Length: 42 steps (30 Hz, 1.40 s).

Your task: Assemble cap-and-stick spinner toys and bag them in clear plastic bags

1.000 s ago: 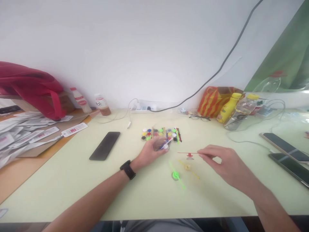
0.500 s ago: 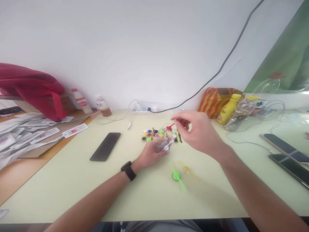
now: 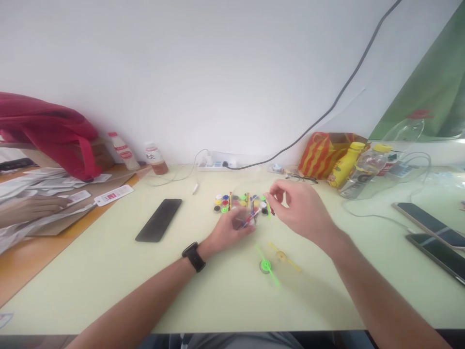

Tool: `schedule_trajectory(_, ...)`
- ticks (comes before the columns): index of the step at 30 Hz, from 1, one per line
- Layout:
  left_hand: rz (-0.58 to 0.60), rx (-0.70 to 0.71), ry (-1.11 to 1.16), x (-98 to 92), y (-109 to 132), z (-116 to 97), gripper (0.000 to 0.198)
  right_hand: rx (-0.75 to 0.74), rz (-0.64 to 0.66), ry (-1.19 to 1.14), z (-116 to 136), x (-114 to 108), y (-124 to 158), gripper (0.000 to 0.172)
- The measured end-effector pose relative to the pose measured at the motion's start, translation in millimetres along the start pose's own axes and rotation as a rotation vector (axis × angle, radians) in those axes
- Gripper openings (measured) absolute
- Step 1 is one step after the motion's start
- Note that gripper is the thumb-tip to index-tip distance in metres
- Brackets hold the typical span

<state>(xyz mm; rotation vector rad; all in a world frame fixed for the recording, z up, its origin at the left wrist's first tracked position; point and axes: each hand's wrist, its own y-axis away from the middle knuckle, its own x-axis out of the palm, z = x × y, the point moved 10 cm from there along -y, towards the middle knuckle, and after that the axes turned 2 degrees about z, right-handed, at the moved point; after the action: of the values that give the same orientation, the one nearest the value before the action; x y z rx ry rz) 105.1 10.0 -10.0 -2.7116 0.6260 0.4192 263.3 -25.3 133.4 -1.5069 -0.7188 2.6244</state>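
My left hand (image 3: pixel 232 228), with a black watch at the wrist, is closed around a blurred bundle of small plastic pieces (image 3: pixel 250 219) with white, red and blue parts. To its right my right hand (image 3: pixel 294 206) is raised with thumb and index finger pinched; what they hold, if anything, I cannot make out. Several coloured discs and sticks (image 3: pixel 225 202) lie in rows behind my left hand. A green stick (image 3: pixel 269 209) shows just below my right fingertips. Nearer me lie a bright green propeller-like piece (image 3: pixel 266 265) and a yellow one (image 3: pixel 281 256).
A black phone (image 3: pixel 159 220) lies left, two more phones (image 3: pixel 430 223) right. Bottles (image 3: pixel 343 167) and a striped bag (image 3: pixel 317 154) stand back right, near glasses (image 3: pixel 301 178). Another person's hand (image 3: pixel 31 209) rests on packets at left. A power strip (image 3: pixel 216 162) sits by the wall.
My right hand has moved slightly right and down, and the red piece at its fingertips no longer shows there. Red now shows in my left hand's bundle. Another person's hand has appeared at left.
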Motion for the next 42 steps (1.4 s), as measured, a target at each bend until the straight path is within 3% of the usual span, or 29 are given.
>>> schedule_trajectory(2, -0.034, 0.024, 0.006, -3.3, 0.4, -2.2, 0.043, 0.063, 0.105, 0.026, -21.4, 9.2, 27.3, 0.024)
schedule_trajectory(5, -0.055, 0.025, 0.007, -5.2, 1.0, -1.3, 0.047, 0.086, 0.390, 0.069, -46.7, 43.0, 78.3, 0.022)
schedule_trajectory(7, -0.029, -0.003, -0.006, -2.5, 0.9, 2.4, 0.047, 0.106, 0.494, 0.085, -58.8, 60.3, 107.4, 0.020)
schedule_trajectory(12, -0.036, -0.029, -0.047, -3.5, 0.2, 6.2, 0.048, 0.173, 0.498, 0.041, -72.5, 71.9, 133.8, 0.024)
schedule_trajectory(16, -0.034, -0.011, -0.045, -3.4, 0.5, 2.9, 0.048, 0.227, 0.385, -0.015, -84.0, 54.6, 125.8, 0.027)
schedule_trajectory(20, -0.042, 0.011, -0.074, -3.4, 1.9, -1.4, 0.045, 0.229, 0.263, -0.136, -83.5, 22.9, 107.4, 0.026)
schedule_trajectory(25, -0.090, 0.068, -0.163, -7.7, 3.6, -7.8, 0.043, 0.076, -0.043, -0.151, -46.0, -41.2, 70.0, 0.016)
schedule_trajectory(28, -0.077, 0.066, -0.168, -7.0, 3.9, -6.4, 0.043, -0.053, -0.145, -0.125, -11.7, -59.6, 47.9, 0.012)
schedule_trajectory(33, -0.090, 0.071, -0.157, -8.5, 4.8, -5.0, 0.044, -0.174, -0.056, -0.079, 29.4, -38.8, 13.3, 0.017)
schedule_trajectory(36, -0.081, 0.063, -0.127, -7.1, 4.7, -5.0, 0.044, -0.159, 0.059, 0.015, 36.8, -15.1, -2.6, 0.017)
schedule_trajectory(42, -0.039, 0.041, -0.123, -2.4, 4.0, -9.3, 0.024, -0.175, 0.240, 0.130, 52.0, 25.9, -18.2, 0.017)
